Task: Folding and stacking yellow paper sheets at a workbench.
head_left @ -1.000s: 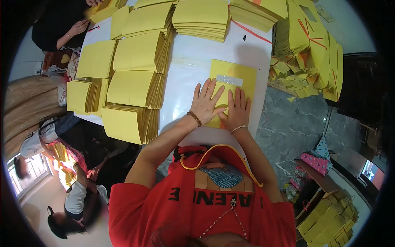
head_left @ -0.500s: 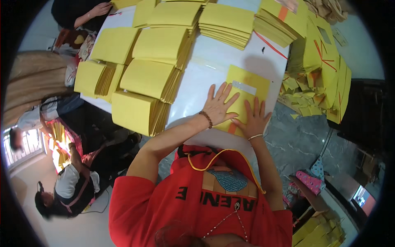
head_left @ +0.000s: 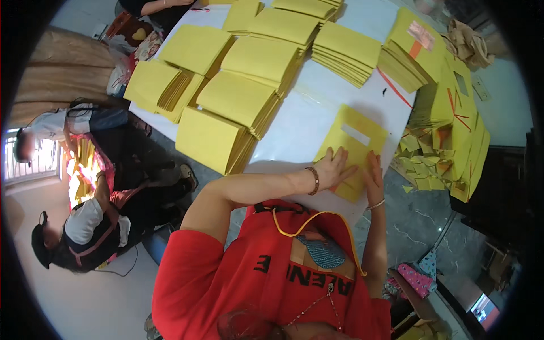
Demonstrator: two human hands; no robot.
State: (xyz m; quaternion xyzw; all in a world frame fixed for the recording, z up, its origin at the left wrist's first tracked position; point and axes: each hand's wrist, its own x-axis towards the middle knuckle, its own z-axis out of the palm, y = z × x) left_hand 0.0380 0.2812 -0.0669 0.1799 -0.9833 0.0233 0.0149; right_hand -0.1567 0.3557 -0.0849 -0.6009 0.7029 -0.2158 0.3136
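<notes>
Left hand (head_left: 333, 168) and right hand (head_left: 374, 175) lie flat, fingers spread wide, on a yellow window envelope (head_left: 352, 148), pinning it to the white table (head_left: 317, 116). Beyond the fingertips: stacked yellow envelopes (head_left: 238, 102), likely finished.

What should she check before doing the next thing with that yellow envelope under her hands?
1. Left hand flat on the yellow envelope: ok.
2. Right hand flat on it too: ok.
3. Envelope lies wholly on the white table: not ok, its near corner seems to reach the edge.
4. Bare table around the envelope: ok.
5. Nearest envelope stack apart from it: ok.
6. Scrap pile to the right off the envelope: ok.
</notes>
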